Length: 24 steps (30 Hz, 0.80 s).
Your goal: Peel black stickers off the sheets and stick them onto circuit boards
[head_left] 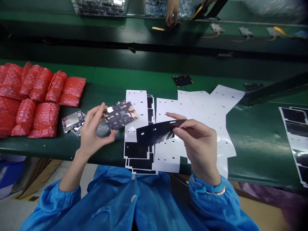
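In my left hand [93,128] is a dark circuit board [120,116] with copper-coloured patches, gripped at its left end and slightly blurred. My right hand [198,138] pinches the right end of a thin black film sheet [154,132] with small cut-outs. The film hangs tilted over a stack of white backing sheets [136,110], some still bearing black rectangles [136,150]. To the right of that stack, white sheets with small holes [202,106] lie fanned out under my right hand. Left of my left hand rest a few circuit boards [73,121] with silver shields.
Red bubble-wrap packets [45,118] are piled at the left. A black board [183,81] lies beyond the white sheets. More film sheets [297,128] sit at the far right. Across the bench, another person's hand [172,12] touches something near a yellow strip [158,29].
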Each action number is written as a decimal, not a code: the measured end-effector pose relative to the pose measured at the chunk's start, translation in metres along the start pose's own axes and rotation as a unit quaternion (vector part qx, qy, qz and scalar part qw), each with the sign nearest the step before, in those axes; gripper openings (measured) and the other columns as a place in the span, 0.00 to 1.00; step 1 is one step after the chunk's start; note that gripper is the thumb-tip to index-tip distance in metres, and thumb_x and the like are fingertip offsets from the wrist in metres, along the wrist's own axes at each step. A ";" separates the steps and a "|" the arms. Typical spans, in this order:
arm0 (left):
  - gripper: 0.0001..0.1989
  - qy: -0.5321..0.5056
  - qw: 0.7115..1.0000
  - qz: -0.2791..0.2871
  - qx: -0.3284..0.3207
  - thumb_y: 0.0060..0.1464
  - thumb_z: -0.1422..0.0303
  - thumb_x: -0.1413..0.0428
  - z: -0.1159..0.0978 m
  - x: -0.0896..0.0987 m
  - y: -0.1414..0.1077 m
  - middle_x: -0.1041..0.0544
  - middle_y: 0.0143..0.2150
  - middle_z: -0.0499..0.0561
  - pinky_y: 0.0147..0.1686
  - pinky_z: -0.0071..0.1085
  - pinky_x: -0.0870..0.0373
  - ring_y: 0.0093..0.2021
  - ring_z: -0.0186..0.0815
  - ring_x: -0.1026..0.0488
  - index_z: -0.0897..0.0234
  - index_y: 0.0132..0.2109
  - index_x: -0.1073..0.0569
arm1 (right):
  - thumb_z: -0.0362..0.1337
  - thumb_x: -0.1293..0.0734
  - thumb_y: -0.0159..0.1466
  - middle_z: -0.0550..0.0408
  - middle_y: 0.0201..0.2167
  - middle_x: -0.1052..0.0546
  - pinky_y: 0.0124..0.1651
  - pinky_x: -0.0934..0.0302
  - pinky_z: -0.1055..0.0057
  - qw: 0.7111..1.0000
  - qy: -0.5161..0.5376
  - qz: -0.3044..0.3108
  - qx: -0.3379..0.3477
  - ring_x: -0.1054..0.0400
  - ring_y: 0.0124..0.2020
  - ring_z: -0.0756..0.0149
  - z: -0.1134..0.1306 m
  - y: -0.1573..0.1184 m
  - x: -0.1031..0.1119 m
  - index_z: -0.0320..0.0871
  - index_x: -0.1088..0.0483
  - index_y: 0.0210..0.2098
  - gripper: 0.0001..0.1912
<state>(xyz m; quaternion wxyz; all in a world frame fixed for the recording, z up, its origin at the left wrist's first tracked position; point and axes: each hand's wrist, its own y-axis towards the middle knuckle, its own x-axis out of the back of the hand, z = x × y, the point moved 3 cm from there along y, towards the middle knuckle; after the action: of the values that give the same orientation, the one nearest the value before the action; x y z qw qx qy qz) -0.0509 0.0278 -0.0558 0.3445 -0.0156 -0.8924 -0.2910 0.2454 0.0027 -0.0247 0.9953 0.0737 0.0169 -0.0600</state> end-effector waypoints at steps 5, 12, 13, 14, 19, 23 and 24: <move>0.46 -0.163 0.982 0.041 -0.089 0.56 0.58 0.34 -0.069 0.001 0.015 0.30 0.65 0.57 0.58 0.46 0.20 0.62 0.49 0.27 0.52 0.74 0.48 | 0.26 0.24 0.59 0.61 0.34 0.16 0.59 0.30 0.54 0.996 0.035 0.055 0.063 0.27 0.61 0.53 0.024 0.000 -0.023 0.51 0.21 0.31 0.11; 0.53 -0.190 0.973 0.069 -0.106 0.52 0.66 0.30 -0.080 0.007 0.029 0.28 0.66 0.54 0.55 0.44 0.18 0.60 0.48 0.24 0.44 0.75 0.54 | 0.26 0.24 0.58 0.63 0.32 0.17 0.43 0.26 0.68 0.994 -0.024 0.029 0.102 0.22 0.37 0.68 0.033 -0.006 -0.020 0.51 0.20 0.35 0.12; 0.53 -0.194 0.972 0.075 -0.110 0.52 0.66 0.31 -0.080 0.007 0.030 0.28 0.65 0.54 0.55 0.45 0.18 0.59 0.48 0.23 0.44 0.75 0.54 | 0.26 0.24 0.59 0.63 0.31 0.18 0.39 0.27 0.70 0.994 -0.027 0.023 0.099 0.24 0.34 0.69 0.032 -0.007 -0.018 0.51 0.20 0.35 0.12; 0.53 -0.194 0.971 0.080 -0.114 0.52 0.66 0.31 -0.080 0.007 0.030 0.28 0.66 0.54 0.55 0.46 0.18 0.59 0.48 0.23 0.44 0.75 0.54 | 0.27 0.24 0.59 0.63 0.30 0.18 0.35 0.28 0.71 0.995 -0.025 0.019 0.097 0.25 0.32 0.70 0.032 -0.008 -0.016 0.51 0.20 0.34 0.11; 0.55 -0.189 0.972 0.074 -0.116 0.50 0.66 0.29 -0.081 0.009 0.029 0.30 0.68 0.52 0.54 0.48 0.17 0.60 0.51 0.24 0.45 0.75 0.53 | 0.33 0.23 0.59 0.61 0.26 0.21 0.27 0.32 0.71 0.997 -0.022 0.002 0.079 0.28 0.28 0.69 0.030 -0.010 -0.013 0.50 0.21 0.32 0.06; 0.55 -0.217 0.965 0.096 -0.115 0.49 0.67 0.29 -0.080 0.011 0.031 0.31 0.69 0.52 0.56 0.49 0.19 0.62 0.52 0.26 0.44 0.75 0.52 | 0.32 0.23 0.59 0.61 0.26 0.21 0.27 0.32 0.70 0.996 -0.035 0.003 0.080 0.28 0.28 0.69 0.030 -0.012 -0.012 0.50 0.21 0.32 0.06; 0.55 -0.225 0.963 0.102 -0.110 0.49 0.67 0.29 -0.079 0.011 0.031 0.31 0.69 0.51 0.57 0.49 0.19 0.62 0.52 0.26 0.43 0.74 0.52 | 0.31 0.23 0.59 0.61 0.26 0.21 0.27 0.33 0.70 0.996 -0.035 0.002 0.084 0.29 0.27 0.69 0.030 -0.013 -0.011 0.50 0.21 0.33 0.07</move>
<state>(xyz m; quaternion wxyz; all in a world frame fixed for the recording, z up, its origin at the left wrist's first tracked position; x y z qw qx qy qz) -0.0046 0.0096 0.0140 0.1594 -0.2096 -0.9028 -0.3399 0.2332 -0.0128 0.0032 0.9858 0.1547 -0.0234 -0.0616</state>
